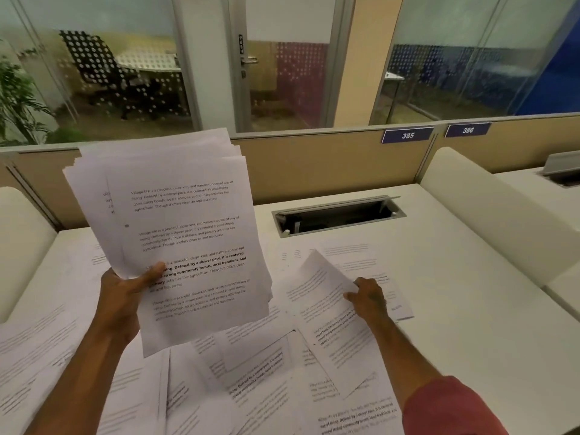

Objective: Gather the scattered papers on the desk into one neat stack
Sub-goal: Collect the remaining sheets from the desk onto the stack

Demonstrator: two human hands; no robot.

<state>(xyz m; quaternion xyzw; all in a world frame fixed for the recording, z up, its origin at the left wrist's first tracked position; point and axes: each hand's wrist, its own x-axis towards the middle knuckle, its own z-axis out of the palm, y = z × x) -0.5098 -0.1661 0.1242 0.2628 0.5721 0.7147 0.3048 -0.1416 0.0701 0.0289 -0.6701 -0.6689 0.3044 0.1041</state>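
Nearest the camera, loose sheets are lying overlapped and skewed across the desk, several tucking under one another. A forearm sweeping over them is likely to be crumpling corners or shoving them further out of order.

Just beyond, the left hand is gripping the gathered bundle by its lower left corner. The thumb is pressing on the printed face, the fingers are curling behind, and the bundle is standing upright above the desk. Its top edges are fanning out unevenly. Held by one corner like this, the pages are liable to be splaying further, or slipping loose when another is pushed in.

To the right, the right hand is pinching the edge of a single sheet and tilting its far corner up off the papers beneath. The fingertips are curling onto the paper, though whether the thumb is underneath is hard to make out. A pinch like this could be creasing the page, and the sheet below may be dragging along with it.

Farther back, an open cable hatch is gaping in the desk just behind the farthest papers, and a sheet nudged that way could be dropping in. Beyond it, the partition is closing off the desk.
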